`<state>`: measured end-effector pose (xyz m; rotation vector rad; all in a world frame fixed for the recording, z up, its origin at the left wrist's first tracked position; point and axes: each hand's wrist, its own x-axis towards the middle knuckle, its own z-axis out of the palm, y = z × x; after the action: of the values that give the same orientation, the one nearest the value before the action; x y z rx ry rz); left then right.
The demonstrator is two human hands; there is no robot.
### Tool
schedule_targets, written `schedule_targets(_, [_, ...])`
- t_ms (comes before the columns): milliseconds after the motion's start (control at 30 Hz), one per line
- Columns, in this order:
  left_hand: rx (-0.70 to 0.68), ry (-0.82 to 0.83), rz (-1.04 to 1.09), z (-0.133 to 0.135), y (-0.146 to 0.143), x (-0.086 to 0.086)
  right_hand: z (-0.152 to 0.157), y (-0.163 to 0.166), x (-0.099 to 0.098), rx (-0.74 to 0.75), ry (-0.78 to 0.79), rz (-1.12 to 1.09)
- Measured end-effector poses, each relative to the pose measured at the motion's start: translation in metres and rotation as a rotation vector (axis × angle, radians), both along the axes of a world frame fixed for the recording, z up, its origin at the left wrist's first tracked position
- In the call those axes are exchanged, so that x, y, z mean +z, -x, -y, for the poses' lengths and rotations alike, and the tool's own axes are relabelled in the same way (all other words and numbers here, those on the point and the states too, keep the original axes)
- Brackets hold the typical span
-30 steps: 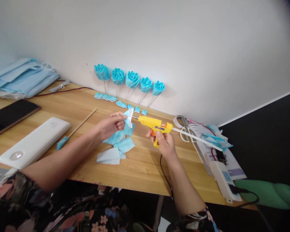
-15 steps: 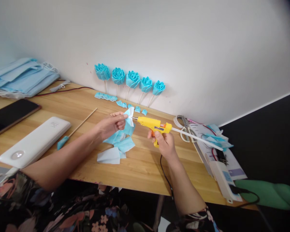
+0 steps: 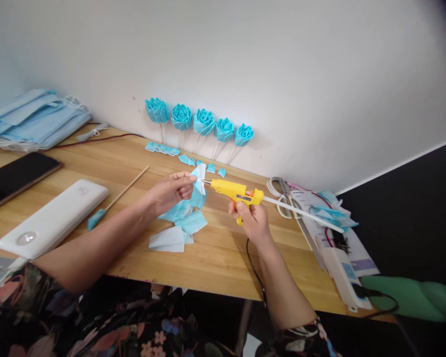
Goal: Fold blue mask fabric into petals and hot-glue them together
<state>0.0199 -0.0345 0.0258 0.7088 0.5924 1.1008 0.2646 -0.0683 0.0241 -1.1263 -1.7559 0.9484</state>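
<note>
My left hand pinches a piece of blue and white mask fabric above the table. In my right hand is a yellow hot glue gun, with a long white glue stick out of its back. The gun's nozzle meets the white side of the fabric, by my left fingertips. Beneath my left hand lie several loose cut fabric pieces. A wooden stick with a small blue bud rests left of my left forearm.
Several blue fabric roses on sticks lean on the wall, with small folded petals before them. To the left are stacked masks, a phone and a white power bank. Scissors and a power strip lie right.
Almost nothing differs. The glue gun and both hands hold nearly the same place, with the nozzle still at the fabric.
</note>
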Motion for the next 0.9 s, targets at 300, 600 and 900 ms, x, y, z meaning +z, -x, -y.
schedule_targets(300, [-0.002,-0.023,0.0,0.0,0.0,-0.001,-0.002,0.001,0.003,-0.032,-0.081,0.072])
schedule_targets(600, [-0.023,-0.043,0.041,0.001,0.001,0.0,-0.001,0.002,0.005,-0.074,-0.186,0.243])
schedule_targets(900, [-0.018,-0.043,0.067,-0.002,0.001,-0.005,-0.025,-0.004,-0.011,-0.333,0.163,-0.178])
